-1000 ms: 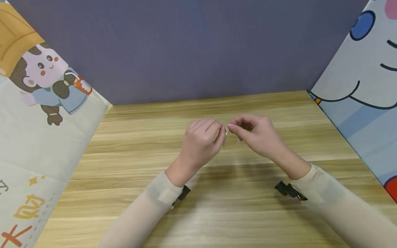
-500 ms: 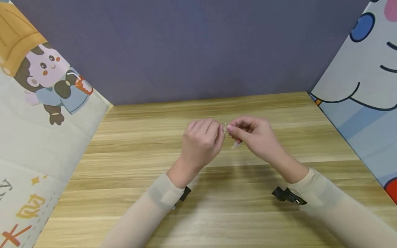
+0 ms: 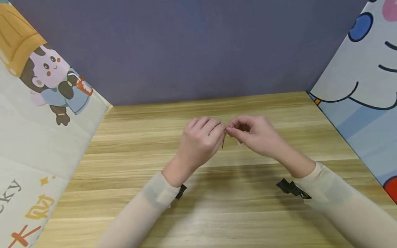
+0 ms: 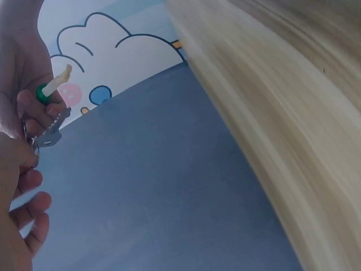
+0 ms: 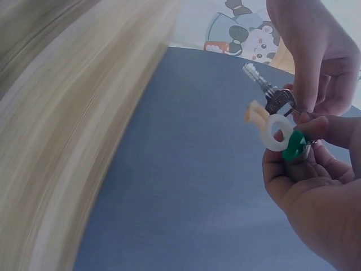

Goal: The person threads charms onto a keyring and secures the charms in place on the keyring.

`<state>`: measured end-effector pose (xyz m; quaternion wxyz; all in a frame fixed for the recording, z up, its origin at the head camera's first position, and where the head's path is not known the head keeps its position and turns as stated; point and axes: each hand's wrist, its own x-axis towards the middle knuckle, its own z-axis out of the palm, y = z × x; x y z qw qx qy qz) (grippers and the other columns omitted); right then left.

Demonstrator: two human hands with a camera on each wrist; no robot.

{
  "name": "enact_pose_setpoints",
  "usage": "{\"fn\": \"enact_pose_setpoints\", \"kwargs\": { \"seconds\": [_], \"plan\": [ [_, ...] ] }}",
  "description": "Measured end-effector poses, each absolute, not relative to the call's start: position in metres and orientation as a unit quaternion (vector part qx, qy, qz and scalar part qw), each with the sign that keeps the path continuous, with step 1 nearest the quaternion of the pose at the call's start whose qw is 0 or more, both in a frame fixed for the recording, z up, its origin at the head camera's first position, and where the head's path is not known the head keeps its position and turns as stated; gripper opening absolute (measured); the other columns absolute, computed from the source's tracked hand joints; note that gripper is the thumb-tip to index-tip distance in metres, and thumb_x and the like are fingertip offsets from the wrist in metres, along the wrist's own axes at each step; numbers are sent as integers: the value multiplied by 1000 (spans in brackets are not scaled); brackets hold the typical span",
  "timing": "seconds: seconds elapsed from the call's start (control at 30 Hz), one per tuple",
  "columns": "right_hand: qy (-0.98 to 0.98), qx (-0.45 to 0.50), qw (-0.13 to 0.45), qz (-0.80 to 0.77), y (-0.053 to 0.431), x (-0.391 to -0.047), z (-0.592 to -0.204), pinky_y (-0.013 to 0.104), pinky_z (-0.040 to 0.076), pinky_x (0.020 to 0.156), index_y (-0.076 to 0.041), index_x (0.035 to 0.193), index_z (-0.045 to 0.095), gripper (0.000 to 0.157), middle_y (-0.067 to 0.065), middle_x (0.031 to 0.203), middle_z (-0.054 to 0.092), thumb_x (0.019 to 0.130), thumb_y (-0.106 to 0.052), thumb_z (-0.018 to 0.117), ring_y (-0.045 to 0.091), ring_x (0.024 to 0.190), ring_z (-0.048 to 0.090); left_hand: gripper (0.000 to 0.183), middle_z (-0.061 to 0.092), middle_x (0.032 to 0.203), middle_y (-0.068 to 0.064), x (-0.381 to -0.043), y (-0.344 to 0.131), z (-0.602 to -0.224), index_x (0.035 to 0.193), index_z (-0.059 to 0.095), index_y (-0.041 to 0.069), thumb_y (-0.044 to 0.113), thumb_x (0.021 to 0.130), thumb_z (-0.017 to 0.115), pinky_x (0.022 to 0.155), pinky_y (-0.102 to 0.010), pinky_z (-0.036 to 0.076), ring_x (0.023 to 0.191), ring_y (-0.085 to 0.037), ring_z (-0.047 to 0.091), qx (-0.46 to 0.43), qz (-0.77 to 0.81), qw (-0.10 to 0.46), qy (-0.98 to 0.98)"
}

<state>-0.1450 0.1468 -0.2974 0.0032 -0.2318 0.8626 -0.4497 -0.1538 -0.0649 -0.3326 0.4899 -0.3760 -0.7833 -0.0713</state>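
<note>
Above the table my left hand and right hand meet fingertip to fingertip. The left thumb and fingers pinch a thin metal key ring, largely hidden by them. From it a silver key with a dark head points away from the fingers; in the head view it hangs down. My right thumb and forefinger pinch the metal end of a keychain, whose charm has a green piece, a white loop and a cream piece. The charm lies against the right hand's curled fingers.
A wood-grain table lies under the hands. A grey-purple panel stands behind it, with cartoon-printed panels at the left and right. Black wrist cameras sit under both cuffs.
Half a second ago a small gap with thin metal showed between the fingertips; now they are closer together. The key again shows hanging below the left fingers, and the charm is more hidden.
</note>
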Motion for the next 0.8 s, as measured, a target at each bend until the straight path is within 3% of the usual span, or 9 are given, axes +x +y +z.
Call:
{"fn": "enact_pose_setpoints", "kwargs": {
  "seconds": [0.27,0.53,0.8],
  "plan": [
    [857,-243,-14,-454,146,-145,-297,26,50,52,-10,99,76,13,6,82,70,104,-20,71,14,62,64,11,80,86,2,-155,-68,-327,92,80,11,10,96,70,71,-30,57,77,-17,72,-400,-59,519,-753],
    [840,-259,-37,-475,146,-145,-303,25,55,61,-9,99,76,11,4,81,71,104,-17,71,13,62,63,10,81,85,0,-155,-67,-329,89,81,10,10,95,73,70,-31,58,77,-18,74,-393,-133,484,-771],
    [840,-269,-50,-469,148,-147,-306,26,46,54,-11,100,75,10,1,80,68,105,-18,69,14,63,60,9,80,83,-3,-155,-65,-330,86,80,7,7,94,75,67,-31,60,76,-19,76,-377,-208,450,-782]
  ]
}}
